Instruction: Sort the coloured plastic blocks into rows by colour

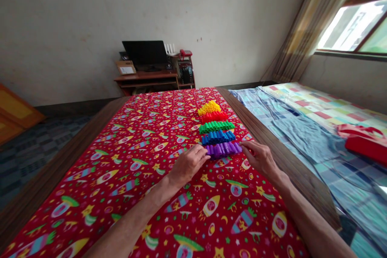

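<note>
A row of short purple plastic tubes [223, 150] lies side by side on the red cloth. My left hand [190, 161] is at its left end, fingers bent and pressed together, with the tips against the end tube. At the other end, the thumb and forefinger of my right hand [260, 155] close in on the last tube, so the row sits between both hands. Just beyond are a blue row [218, 137], a green row [216, 127] and a red row [214, 117] of similar tubes. Farthest away, yellow tubes [209, 107] are stacked in a low heap.
The patterned red cloth [121, 157] covers a table with dark wooden edges [272, 145]. To the right is a bed with checked bedding [302, 129] and a red bag [365, 149]. A desk [148, 75] with a monitor [145, 54] stands by the far wall.
</note>
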{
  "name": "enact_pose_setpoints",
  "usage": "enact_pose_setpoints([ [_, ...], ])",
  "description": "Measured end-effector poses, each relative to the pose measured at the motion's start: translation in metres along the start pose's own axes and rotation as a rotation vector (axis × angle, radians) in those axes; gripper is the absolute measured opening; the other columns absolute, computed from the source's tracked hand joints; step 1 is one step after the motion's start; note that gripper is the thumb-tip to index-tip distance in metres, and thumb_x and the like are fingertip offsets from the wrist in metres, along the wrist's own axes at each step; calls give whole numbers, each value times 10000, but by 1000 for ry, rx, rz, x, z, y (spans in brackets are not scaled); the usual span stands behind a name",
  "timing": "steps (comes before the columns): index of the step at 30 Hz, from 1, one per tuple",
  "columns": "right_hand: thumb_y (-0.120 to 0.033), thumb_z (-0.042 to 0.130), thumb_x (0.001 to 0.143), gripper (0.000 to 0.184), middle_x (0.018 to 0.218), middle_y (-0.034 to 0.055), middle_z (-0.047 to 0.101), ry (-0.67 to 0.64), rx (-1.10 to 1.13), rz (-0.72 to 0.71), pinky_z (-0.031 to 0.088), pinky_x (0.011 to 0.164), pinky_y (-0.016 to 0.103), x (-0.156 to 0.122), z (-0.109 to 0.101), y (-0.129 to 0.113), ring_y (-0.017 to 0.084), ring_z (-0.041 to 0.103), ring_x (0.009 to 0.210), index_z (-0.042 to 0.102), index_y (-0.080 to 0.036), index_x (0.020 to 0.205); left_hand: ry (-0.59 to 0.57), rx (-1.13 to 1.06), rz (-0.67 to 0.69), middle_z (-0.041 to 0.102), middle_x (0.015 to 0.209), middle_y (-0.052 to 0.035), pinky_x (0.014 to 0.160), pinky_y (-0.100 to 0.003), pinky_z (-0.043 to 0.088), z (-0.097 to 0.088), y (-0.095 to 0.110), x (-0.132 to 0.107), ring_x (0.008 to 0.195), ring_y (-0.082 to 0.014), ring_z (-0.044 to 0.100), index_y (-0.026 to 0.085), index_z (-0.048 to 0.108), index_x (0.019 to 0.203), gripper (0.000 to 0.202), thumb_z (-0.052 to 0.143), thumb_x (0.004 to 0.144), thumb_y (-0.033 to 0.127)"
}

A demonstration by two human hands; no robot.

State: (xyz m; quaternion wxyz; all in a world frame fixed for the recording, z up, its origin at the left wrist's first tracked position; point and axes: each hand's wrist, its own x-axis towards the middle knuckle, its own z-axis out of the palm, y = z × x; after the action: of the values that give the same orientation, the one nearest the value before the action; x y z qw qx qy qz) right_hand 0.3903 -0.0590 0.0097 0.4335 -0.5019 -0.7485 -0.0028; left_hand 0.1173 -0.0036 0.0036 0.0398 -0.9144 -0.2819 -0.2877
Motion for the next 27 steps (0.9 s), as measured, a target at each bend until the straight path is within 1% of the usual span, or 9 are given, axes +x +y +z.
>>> enact_pose_setpoints([
  [3, -287, 509, 934, 243, 677, 23, 701, -196, 223, 69, 476, 549, 205, 3, -4, -22, 127, 639, 574, 703, -162, 857, 2, 23, 15, 643, 871, -35, 761, -299, 531, 0, 4, 1, 842, -181, 633, 184, 600, 899, 220, 459, 998, 321],
  [6, -336, 473, 957, 302, 769, 37, 736, -415, 378, 126, 517, 633, 225, 5, 2, -38, 147, 680, 677, 720, -169, 911, -2, 33, 71, 656, 882, -43, 795, -318, 519, 2, 10, 4, 864, -193, 620, 186, 619, 895, 212, 481, 988, 317],
  [9, -347, 491, 948, 296, 967, 73, 753, -484, 398, 126, 535, 782, 288, 2, 14, -40, 187, 703, 848, 713, -171, 1034, 35, 51, 70, 661, 886, -44, 812, -316, 513, -2, 8, 8, 865, -188, 619, 192, 632, 903, 219, 462, 995, 294],
  [12, -337, 489, 948, 289, 940, 74, 749, -527, 430, 124, 529, 778, 288, -4, 22, -40, 184, 692, 833, 713, -160, 986, 96, 51, 5, 663, 891, -47, 837, -310, 511, -16, -6, 4, 874, -181, 623, 188, 636, 896, 232, 437, 997, 251],
  [15, -312, 455, 964, 318, 754, 33, 714, -677, 520, 98, 493, 619, 216, -13, 29, -49, 132, 636, 650, 706, -147, 857, 108, 39, -68, 669, 902, -50, 850, -296, 516, -29, -24, -17, 875, -174, 639, 185, 641, 904, 262, 406, 1000, 249],
  [18, -263, 461, 960, 282, 762, 26, 707, -811, 541, -48, 468, 612, 194, -24, 41, -62, 110, 617, 635, 701, -147, 868, 42, -24, -185, 673, 893, -35, 812, -261, 527, -31, -39, -53, 843, -157, 659, 197, 648, 917, 294, 377, 1005, 268],
  [20, -227, 466, 952, 246, 810, 36, 714, -834, 492, -156, 470, 666, 200, -31, 50, -67, 112, 630, 685, 694, -155, 893, 11, -71, -257, 672, 892, -30, 776, -239, 531, -26, -44, -75, 832, -151, 667, 198, 648, 938, 277, 386, 1000, 265],
  [22, -215, 465, 948, 226, 820, 46, 712, -809, 428, -218, 465, 682, 208, -35, 57, -68, 119, 629, 702, 679, -158, 900, -2, -103, -295, 673, 902, -33, 773, -238, 536, -19, -47, -90, 846, -154, 670, 202, 650, 956, 260, 399, 991, 257],
  [27, -246, 440, 964, 236, 803, 52, 699, -771, 334, -274, 442, 648, 218, -39, 61, -65, 126, 616, 692, 654, -166, 906, -8, -146, -310, 670, 892, -30, 772, -250, 544, -14, -48, -94, 841, -159, 671, 214, 640, 944, 244, 398, 971, 220],
])
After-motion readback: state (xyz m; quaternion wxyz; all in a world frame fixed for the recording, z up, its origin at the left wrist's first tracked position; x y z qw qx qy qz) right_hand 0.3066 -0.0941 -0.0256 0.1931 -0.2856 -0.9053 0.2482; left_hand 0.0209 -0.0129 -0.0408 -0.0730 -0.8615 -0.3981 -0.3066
